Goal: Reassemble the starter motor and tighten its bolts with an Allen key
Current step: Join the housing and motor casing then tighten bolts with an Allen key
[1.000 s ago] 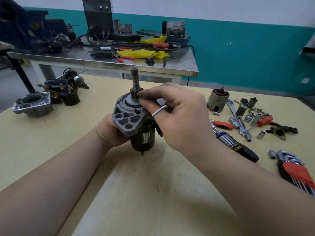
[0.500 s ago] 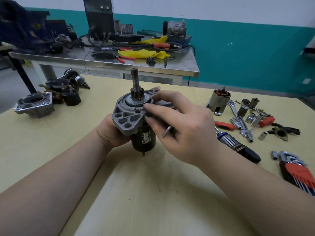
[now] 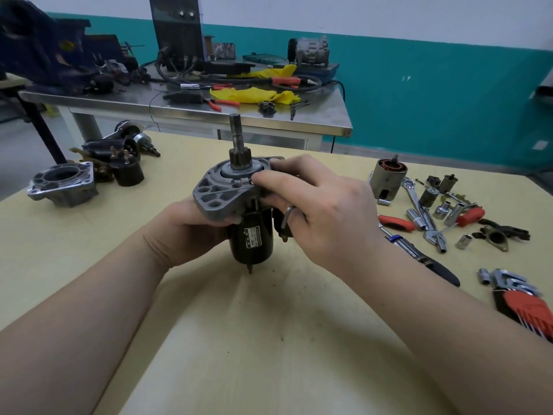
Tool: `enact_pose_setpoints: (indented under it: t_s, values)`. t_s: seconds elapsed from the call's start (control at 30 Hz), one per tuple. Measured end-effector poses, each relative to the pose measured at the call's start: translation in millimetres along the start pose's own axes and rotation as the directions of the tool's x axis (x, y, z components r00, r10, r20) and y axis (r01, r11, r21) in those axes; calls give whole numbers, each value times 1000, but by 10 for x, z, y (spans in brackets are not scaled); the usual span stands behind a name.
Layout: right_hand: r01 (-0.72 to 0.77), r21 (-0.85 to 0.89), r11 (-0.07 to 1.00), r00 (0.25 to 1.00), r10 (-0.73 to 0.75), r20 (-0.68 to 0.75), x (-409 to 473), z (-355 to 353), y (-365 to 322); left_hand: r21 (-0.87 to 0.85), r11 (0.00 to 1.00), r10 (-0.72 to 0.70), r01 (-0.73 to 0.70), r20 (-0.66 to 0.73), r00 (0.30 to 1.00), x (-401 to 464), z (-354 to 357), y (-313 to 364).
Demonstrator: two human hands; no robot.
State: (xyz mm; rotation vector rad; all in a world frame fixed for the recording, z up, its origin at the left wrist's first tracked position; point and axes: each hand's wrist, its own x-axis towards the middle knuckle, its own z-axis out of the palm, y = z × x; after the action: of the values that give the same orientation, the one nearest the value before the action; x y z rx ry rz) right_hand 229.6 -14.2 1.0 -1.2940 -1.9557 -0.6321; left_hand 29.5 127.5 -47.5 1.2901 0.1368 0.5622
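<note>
head: allen key [image 3: 286, 216] tucked between right fingers [image 3: 278, 178]

1. We see a pale yellow table [image 3: 89, 265].
2. Our starter motor [image 3: 239, 211] is grey over black.
3. The Allen key set [image 3: 526, 307] has a red holder.
4. The yellow cloth [image 3: 251, 95] lies crumpled.

Two bare forearms enter from the lower corners, with no sleeve showing on either up to the frame's edge. The left hand [image 3: 191, 232] and the right hand [image 3: 326, 217] wear no gloves. Creases cross the left wrist, and the fingernails are short.
</note>
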Motion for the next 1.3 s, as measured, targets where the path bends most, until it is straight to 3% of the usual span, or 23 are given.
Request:
enact_pose_setpoints:
  t_s: [0.17, 0.3, 0.37, 0.43, 0.57, 0.67, 0.7, 0.73, 0.8, 0.87, 0.9, 1.03, 1.13, 1.2, 1.3]
  values:
    - [-19, -74, 997, 1000, 19, 4, -3, -28, -103, 228, 953, 230, -200, -114, 966, -44, 243, -187]
    - [4, -101, 995, 999, 1, 48, 3, -74, -172, 244, 937, 299, -249, -196, 934, -15, 389, -201]
    - [11, -46, 999, 996, -6, 93, 29, -126, -183, 223, 948, 275, -228, -207, 939, -41, 385, -165]
    - [-95, 144, 985, 985, 72, 155, 68, -210, -141, 195, 957, 256, -214, -229, 939, -64, 375, -154]
    - [-396, 547, 738, 912, 386, 139, 196, -403, -71, 187, 961, 247, -204, -246, 937, -67, 370, -144]
    - [-503, 743, 441, 824, 504, 259, 376, -462, -153, 175, 964, 239, -201, -230, 943, -67, 346, -142]
    - [-543, 735, 407, 801, 514, 307, 452, -472, -186, 176, 963, 239, -203, -219, 946, -64, 341, -141]
    - [-574, 686, 448, 791, 521, 321, 520, -478, -202, 179, 962, 240, -204, -208, 948, -57, 335, -143]
    - [-573, 526, 629, 816, 497, 294, 630, -500, -185, 195, 960, 237, -199, -193, 952, -45, 341, -137]
    - [-545, 482, 686, 838, 465, 286, 700, -485, -165, 207, 957, 241, -203, -182, 953, -40, 346, -140]
    - [-553, 528, 644, 831, 469, 299, 708, -466, -161, 210, 956, 242, -203, -180, 953, -36, 350, -146]
    - [-594, 756, 273, 787, 391, 477, 594, -363, -120, 210, 958, 231, -193, -177, 957, -8, 345, -184]
    - [-549, 823, 145, 807, 346, 478, 481, -288, -65, 175, 963, 234, -207, -150, 961, -2, 361, -171]
    - [-489, 860, 146, 830, 383, 406, 454, -259, -75, 172, 960, 242, -220, -126, 962, 7, 376, -155]
    - [-434, 864, 256, 864, 390, 319, 450, -201, -127, 172, 960, 242, -219, -128, 962, 12, 383, -151]
